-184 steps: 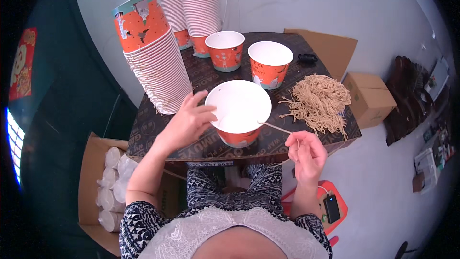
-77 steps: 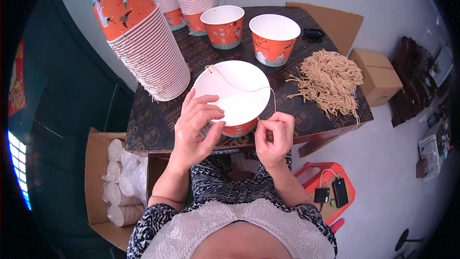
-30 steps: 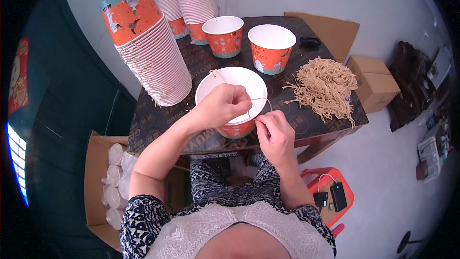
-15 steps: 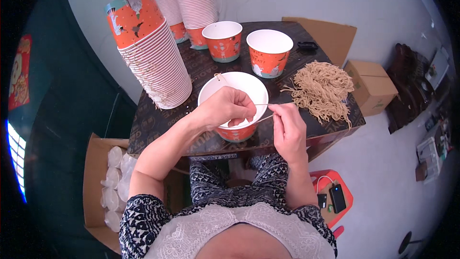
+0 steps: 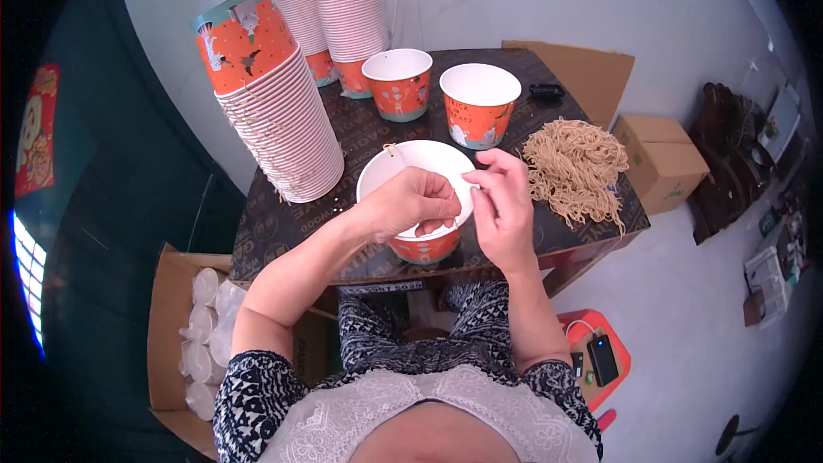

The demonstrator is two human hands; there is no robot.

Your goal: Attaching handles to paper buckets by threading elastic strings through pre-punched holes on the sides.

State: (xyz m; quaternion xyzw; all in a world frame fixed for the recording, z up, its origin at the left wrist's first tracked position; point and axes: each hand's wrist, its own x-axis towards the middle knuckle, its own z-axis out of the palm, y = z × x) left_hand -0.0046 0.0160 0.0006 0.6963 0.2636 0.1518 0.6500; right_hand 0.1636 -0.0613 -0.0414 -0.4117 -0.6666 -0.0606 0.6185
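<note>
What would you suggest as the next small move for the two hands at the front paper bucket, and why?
Probably draw the string end through and snug it at the rim. Both the left hand and the right hand meet over the near edge of the orange paper bucket, fingertips pinched close together, and a string end already sits fixed at the far rim, so the near side appears to be the one unfinished.

A closed brown cardboard box [image 5: 660, 161] sits on the floor just right of the counter [image 5: 291, 223], with a flat sheet of brown cardboard [image 5: 574, 77] leaning behind the counter's far corner. Left of the person's knees an open cardboard box [image 5: 176, 334] holds rolls wrapped in clear plastic [image 5: 206, 326]. A red and yellow sign [image 5: 36, 141] hangs on the dark wall at far left.
</note>
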